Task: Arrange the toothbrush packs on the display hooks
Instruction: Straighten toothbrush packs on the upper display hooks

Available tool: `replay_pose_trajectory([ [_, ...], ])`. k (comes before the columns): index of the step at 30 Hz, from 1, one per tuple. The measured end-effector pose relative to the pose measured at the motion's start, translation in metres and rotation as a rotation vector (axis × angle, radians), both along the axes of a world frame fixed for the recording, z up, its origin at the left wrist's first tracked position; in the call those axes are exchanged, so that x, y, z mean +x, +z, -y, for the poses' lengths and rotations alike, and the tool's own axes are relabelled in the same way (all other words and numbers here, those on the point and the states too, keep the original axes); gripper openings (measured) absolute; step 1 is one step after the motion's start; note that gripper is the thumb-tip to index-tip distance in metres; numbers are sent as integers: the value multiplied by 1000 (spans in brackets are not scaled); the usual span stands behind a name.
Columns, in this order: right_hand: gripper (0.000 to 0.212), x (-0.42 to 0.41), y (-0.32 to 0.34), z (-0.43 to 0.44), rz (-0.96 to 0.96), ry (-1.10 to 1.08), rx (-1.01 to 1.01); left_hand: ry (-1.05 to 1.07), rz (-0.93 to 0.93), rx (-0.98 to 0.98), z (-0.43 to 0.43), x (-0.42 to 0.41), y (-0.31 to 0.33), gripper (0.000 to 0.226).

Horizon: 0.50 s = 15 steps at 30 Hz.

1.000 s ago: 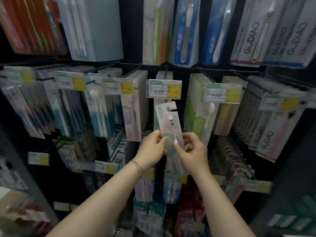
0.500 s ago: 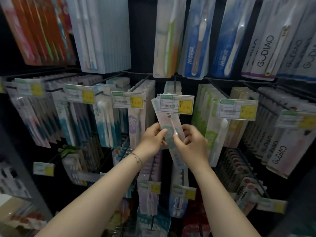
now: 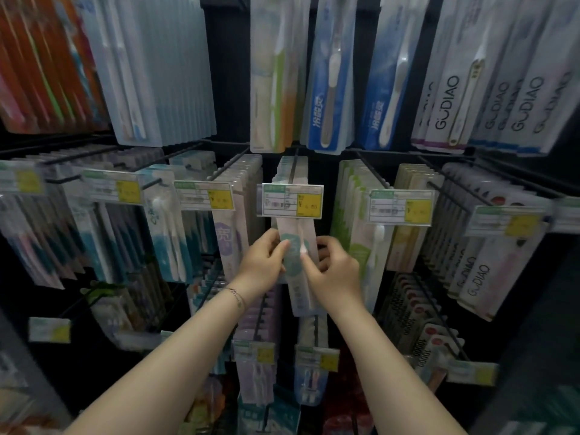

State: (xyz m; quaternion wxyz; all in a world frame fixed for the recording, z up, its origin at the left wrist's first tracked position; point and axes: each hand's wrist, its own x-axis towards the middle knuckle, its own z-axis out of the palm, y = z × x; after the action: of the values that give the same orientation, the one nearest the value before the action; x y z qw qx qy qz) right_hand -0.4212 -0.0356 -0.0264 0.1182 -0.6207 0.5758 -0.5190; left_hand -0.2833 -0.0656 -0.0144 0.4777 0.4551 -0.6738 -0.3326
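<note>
A pale pink toothbrush pack with a teal round mark hangs upright in the middle of the rack, its top hidden behind a white and yellow price tag. My left hand pinches the pack's left edge. My right hand pinches its right edge, thumb on the front. The black display hook above the tag carries more packs of the same kind behind it.
Rows of hooks full of toothbrush packs surround it: purple-marked packs at left, green packs at right, GUDIAO packs far right. Blue packs hang above. Lower hooks with price tags sit under my wrists.
Both hands have lifted the pack up and in, so its top went from below the price tag to behind it. The view has moved closer to the rack.
</note>
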Motion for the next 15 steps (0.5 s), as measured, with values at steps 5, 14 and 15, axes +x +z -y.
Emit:
replay_pose_trajectory([
  [5, 39, -5, -2, -9, -25, 70, 81, 114, 55, 4, 0, 4, -10, 4],
  [14, 6, -29, -10, -35, -114, 94, -25, 374, 143, -261, -29, -1, -18, 23],
  [15, 5, -34, -13, -38, -141, 73, -36, 361, 171, -317, -33, -3, -18, 22],
])
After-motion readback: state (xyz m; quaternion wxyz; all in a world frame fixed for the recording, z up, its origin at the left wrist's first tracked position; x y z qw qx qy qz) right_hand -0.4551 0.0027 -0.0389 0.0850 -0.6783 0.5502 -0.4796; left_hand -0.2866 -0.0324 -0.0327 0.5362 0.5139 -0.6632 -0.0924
